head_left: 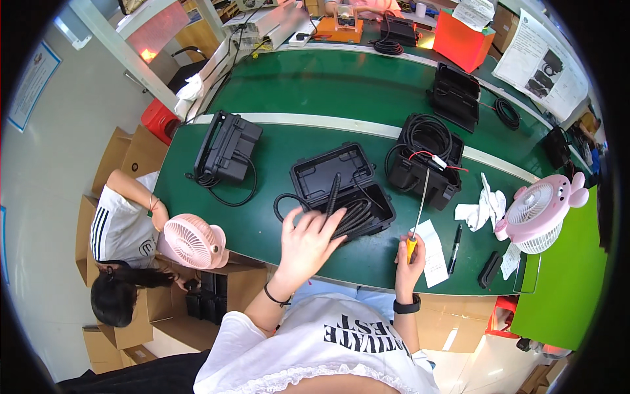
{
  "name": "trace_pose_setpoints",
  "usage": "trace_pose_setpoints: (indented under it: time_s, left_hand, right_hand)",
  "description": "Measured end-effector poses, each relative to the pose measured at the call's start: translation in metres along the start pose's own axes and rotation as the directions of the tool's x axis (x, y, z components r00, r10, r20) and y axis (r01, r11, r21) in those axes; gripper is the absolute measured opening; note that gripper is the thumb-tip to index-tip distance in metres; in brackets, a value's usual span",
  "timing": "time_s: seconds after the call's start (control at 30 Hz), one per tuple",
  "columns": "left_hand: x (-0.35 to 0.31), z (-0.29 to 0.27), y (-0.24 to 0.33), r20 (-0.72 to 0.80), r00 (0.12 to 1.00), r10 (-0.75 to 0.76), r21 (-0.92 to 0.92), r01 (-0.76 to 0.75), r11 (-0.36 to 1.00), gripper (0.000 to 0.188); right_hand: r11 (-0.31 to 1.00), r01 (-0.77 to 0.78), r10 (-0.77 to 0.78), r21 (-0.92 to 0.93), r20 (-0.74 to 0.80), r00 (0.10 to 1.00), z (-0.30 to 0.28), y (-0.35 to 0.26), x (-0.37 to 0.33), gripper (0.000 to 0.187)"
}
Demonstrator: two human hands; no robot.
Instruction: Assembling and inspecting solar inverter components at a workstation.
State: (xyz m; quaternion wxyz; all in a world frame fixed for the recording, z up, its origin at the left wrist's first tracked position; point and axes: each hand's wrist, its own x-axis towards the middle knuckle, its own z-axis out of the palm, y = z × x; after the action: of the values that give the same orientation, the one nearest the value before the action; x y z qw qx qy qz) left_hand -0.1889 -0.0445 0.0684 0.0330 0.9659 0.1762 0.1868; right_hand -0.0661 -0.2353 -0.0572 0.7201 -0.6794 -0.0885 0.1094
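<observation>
Left hand [308, 244] palm-down, fingers apart at coiled cable [357, 215]; right hand [409, 264] raised, fingers clamped on screwdriver [411, 243]

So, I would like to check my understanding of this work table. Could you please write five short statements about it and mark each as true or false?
1. The right hand holds a screwdriver with a yellow handle. True.
2. The left hand holds the pen. False: this hand is at the coiled black tube in the open black box; the pen lies on the table.
3. The pen lies to the right of the white paper slip. True.
4. Only one pink fan is in view. False: there are two, one at the left and one at the right.
5. The wide black wristband is on the left wrist. False: it is on the right wrist.
</observation>
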Motion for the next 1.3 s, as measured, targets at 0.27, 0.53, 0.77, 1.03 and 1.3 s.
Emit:
trace_pose_setpoints:
  time_s: [0.27,0.53,0.77,1.03,1.3]
  left_hand:
    - [-0.049,0.05,-0.042,-0.418,0.701,-0.578,-0.765,0.072,0.64,0.07]
    - [-0.072,0.051,-0.108,0.155,0.536,-0.83,-0.943,0.331,0.038,0.057]
    - [-0.064,0.024,-0.099,-0.413,0.82,-0.397,0.031,0.448,0.894,0.04]
    - [-0.076,0.044,-0.053,-0.156,0.802,0.577,-0.025,-0.587,0.809,0.029]
    - [-0.058,0.01,-0.029,-0.305,0.902,0.306,-0.094,-0.349,0.933,0.043]
  right_hand:
    - [0.972,0.179,-0.149,-0.153,0.19,0.97,0.038,-0.03,0.043,0.032]
    - [0.993,0.067,-0.034,-0.102,0.298,0.954,0.034,-0.03,0.038,0.038]
    - [0.986,-0.148,0.129,0.072,0.217,0.968,0.024,-0.019,0.006,0.036]
    - [0.986,-0.137,0.116,0.097,0.2,0.973,0.031,-0.023,0.006,0.037]
    - [0.986,-0.137,0.112,0.094,0.239,0.965,0.033,-0.029,0.009,0.037]
